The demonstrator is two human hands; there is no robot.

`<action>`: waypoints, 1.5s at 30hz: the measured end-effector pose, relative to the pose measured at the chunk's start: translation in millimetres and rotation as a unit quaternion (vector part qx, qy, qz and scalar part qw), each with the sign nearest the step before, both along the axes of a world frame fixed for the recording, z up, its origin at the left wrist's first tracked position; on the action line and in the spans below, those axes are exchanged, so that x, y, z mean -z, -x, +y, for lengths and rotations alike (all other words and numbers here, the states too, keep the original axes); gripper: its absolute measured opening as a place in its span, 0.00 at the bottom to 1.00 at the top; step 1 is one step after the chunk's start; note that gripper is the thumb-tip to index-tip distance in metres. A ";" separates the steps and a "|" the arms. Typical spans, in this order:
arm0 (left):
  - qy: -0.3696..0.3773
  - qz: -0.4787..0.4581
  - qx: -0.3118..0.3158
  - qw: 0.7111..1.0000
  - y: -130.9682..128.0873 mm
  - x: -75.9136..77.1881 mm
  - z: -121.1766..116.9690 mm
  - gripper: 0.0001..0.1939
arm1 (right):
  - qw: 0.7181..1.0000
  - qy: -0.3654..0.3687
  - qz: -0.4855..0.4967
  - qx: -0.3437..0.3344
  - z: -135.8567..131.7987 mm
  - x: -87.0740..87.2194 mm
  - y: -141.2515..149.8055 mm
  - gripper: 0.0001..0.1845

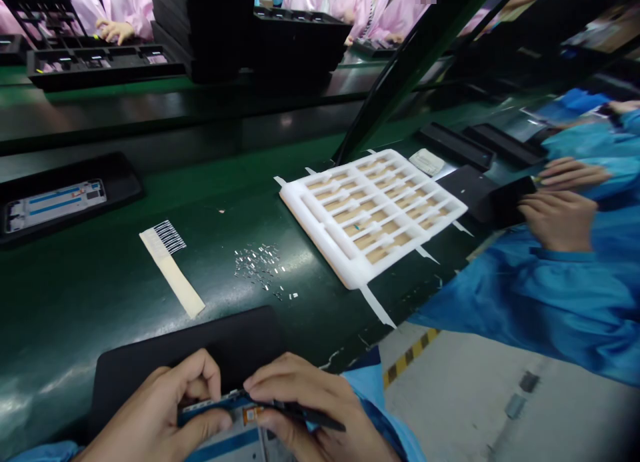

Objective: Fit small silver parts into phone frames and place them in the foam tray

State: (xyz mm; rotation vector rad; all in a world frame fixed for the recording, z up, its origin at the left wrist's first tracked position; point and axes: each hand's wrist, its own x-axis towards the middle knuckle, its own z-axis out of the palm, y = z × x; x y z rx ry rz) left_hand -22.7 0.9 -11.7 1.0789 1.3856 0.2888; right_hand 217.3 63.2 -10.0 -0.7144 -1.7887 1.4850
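Currently, both bare hands work at the near edge of the green workbench (220,222), over a black mat (190,342). A phone mid-frame (225,445) with blue strips and an orange flex connector (250,415) is located between the hands, tilted.

Left hand (170,409): fingers curled, nearly closed; thumb and bent index finger grip the upper edge of the phone mid-frame. Right hand (320,409): fingers nearly closed around a slender black tool (325,419), with the fingertips at the same edge, near the connector. Whether the tool tip touches the frame cannot be determined.

Beyond the mat, a cream backing strip (175,275) carries a row of thin dark strips (170,237) at its far end. To its right, small metallic pieces (260,265) lie scattered. Farther right, a white foam tray (350,252) with slotted compartments is fitted with white tape tabs. At far left, a black tray (123,175) contains a second frame (55,205). At right, a co-worker in blue sleeves (565,309) holds a dark object (513,199).
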 end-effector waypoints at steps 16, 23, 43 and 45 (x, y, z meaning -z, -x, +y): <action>-0.032 -0.018 -0.002 0.999 -0.1 5.5 -2.0 0.12 | 0.986 -0.094 -0.137 -0.018 -4.3 -3.7 2.1 0.07; -0.038 -0.023 -0.018 0.999 -0.8 8.3 -5.0 0.12 | 0.996 -0.042 -0.081 0.007 -3.9 4.0 2.5 0.06; -0.036 -0.016 -0.029 0.999 -2.0 6.4 -4.8 0.14 | 0.999 -0.036 -0.021 0.020 -1.7 5.3 4.6 0.08; -0.040 -0.019 -0.024 0.999 -1.4 7.9 -5.1 0.13 | 0.999 0.000 -0.009 0.037 -1.5 1.6 6.6 0.08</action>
